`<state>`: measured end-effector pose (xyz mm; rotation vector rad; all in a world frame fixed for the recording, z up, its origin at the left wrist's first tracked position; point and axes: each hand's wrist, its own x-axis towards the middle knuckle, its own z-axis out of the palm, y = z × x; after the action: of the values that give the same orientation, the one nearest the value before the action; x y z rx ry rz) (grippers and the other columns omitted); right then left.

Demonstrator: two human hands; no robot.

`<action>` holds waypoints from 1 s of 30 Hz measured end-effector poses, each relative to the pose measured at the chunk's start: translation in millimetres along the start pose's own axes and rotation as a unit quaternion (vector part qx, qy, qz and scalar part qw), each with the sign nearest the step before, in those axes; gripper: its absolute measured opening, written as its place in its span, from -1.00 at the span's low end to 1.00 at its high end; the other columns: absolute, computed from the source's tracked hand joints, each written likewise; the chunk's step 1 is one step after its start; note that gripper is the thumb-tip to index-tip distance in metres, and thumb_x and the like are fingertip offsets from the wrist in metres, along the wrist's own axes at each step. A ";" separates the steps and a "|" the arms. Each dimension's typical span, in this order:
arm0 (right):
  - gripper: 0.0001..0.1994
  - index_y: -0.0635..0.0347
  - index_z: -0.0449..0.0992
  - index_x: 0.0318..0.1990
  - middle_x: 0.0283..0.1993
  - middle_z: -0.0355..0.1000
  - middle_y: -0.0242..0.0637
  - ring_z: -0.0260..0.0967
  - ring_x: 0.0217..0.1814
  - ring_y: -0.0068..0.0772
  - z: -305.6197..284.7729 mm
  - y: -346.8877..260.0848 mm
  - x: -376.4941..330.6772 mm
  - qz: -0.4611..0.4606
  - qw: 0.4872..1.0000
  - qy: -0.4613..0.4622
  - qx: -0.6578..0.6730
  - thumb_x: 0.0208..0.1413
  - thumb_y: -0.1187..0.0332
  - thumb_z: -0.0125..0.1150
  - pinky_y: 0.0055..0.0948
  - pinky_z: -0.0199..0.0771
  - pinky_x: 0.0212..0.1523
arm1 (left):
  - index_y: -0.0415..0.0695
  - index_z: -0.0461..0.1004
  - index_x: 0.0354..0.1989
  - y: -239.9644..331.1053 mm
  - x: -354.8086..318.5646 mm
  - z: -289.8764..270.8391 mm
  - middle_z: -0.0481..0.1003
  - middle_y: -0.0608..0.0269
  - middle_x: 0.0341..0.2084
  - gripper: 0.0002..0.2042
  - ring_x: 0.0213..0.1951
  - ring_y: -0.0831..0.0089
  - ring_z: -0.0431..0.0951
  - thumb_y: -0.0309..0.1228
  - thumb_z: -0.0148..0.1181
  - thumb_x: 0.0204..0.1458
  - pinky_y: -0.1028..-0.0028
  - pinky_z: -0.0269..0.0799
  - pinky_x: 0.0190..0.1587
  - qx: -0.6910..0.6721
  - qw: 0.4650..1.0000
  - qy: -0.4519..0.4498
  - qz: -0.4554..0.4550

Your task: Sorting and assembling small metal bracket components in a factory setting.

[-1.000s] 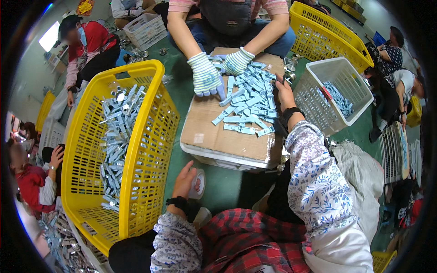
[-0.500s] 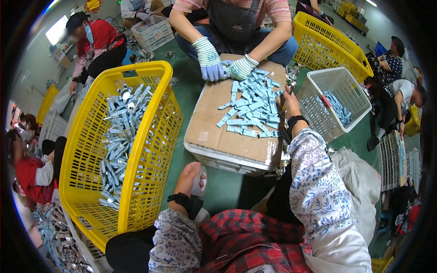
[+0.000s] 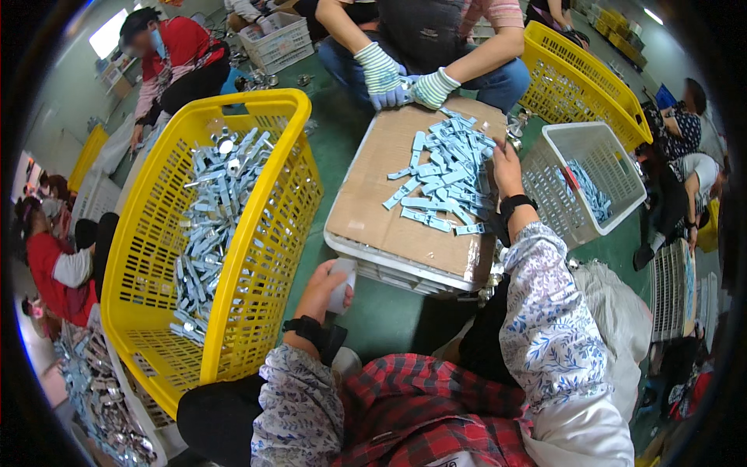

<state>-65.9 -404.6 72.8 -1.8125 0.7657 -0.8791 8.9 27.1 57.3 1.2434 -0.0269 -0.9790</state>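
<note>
The left hand (image 3: 323, 292) is curled around a small white object (image 3: 341, 282) just beside the yellow basket (image 3: 257, 226). The right hand (image 3: 506, 167) rests with fingers spread loosely on the heap of blue packets (image 3: 443, 179), clamped on nothing. The packets lie on a cardboard sheet (image 3: 373, 210), where a co-worker's gloved hands (image 3: 405, 82) work the far edge.

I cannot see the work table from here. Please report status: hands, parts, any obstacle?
Left hand shut on small white piece. Right hand open, resting on blue strips atop cardboard. Co-worker's gloved hands at pile's far edge.
</note>
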 end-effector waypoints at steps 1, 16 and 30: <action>-0.67 0.27 0.30 0.03 -0.01 0.32 -0.15 0.24 0.02 -0.38 3.5 -13.4 -2.8 -0.028 0.999 0.019 0.030 0.13 0.38 -0.16 -0.51 0.14 0.06 | -0.17 0.06 0.08 0.2 -5.1 5.2 0.39 0.15 -0.61 -0.55 -0.63 0.43 0.40 -0.40 -0.01 0.00 0.51 0.35 -0.57 0.046 0.999 0.012 0.003; -0.50 0.32 0.28 -0.05 -0.15 0.33 0.15 0.29 -0.10 0.10 57.5 -130.0 -209.6 -0.067 0.860 -0.476 -0.173 0.07 0.02 -0.07 -0.23 0.28 -0.08 | -0.18 0.07 0.13 13.6 1.8 -0.1 0.43 0.08 -0.51 -0.48 -0.62 0.39 0.47 -0.35 0.05 -0.02 0.46 0.42 -0.59 0.183 0.983 0.004 -0.010; -0.82 0.27 0.31 -0.36 -0.46 0.38 -0.04 0.34 -0.42 0.07 89.7 -124.0 -209.8 -0.209 0.835 -0.414 -0.296 -0.02 0.32 0.03 -0.10 0.30 -0.40 | -0.10 0.17 -0.08 2.0 16.7 -23.0 0.39 0.12 -0.42 -0.60 -0.54 0.37 0.49 -0.19 0.10 -0.01 0.42 0.48 -0.52 0.201 0.971 -0.064 -0.110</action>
<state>-90.8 -149.1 111.8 -2.6759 0.0450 0.0019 32.1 34.3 42.3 1.5748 -0.1995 -1.2887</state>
